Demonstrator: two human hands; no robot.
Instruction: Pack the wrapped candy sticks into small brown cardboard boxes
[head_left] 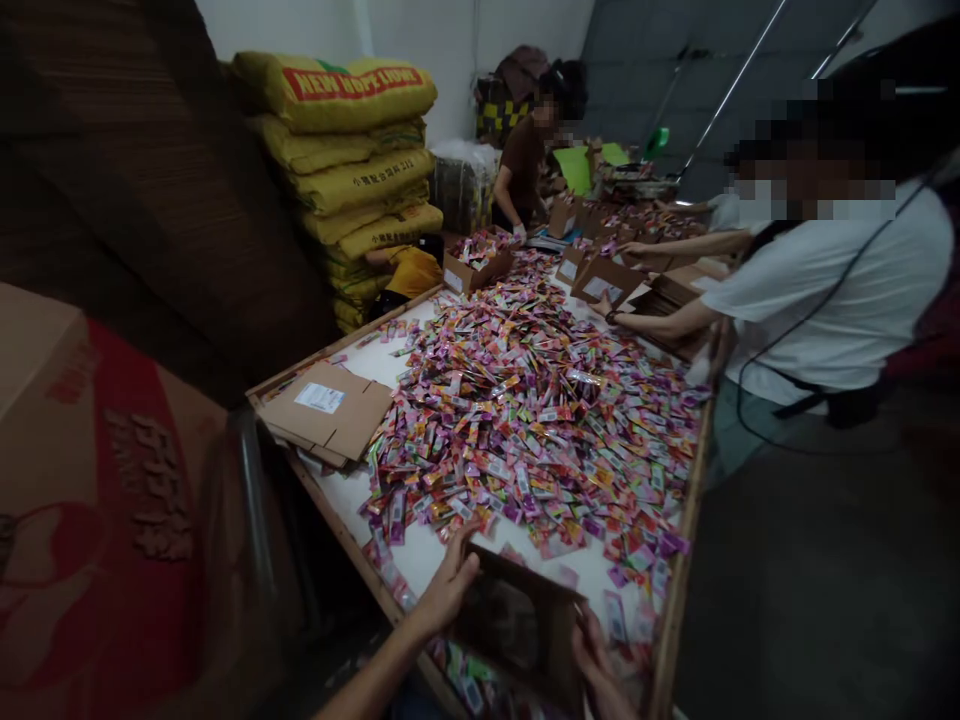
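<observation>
A brown cardboard box is tilted in front of me at the near end of the table. My left hand grips its upper left edge, thumb over the rim. On the opposite side, my right hand is closed around the box's right edge. The inside is dark, with a blurred pale patch I cannot make out. Just beyond the box spreads a big heap of small colourful wrapped packets. More loose packets lie under and beside the box, near both hands.
Flattened cartons lie at the table's left edge. A wooden rim borders the white table. A co-worker in a white shirt handles boxes at right; another in brown stands behind. Yellow sacks and a large carton stand left.
</observation>
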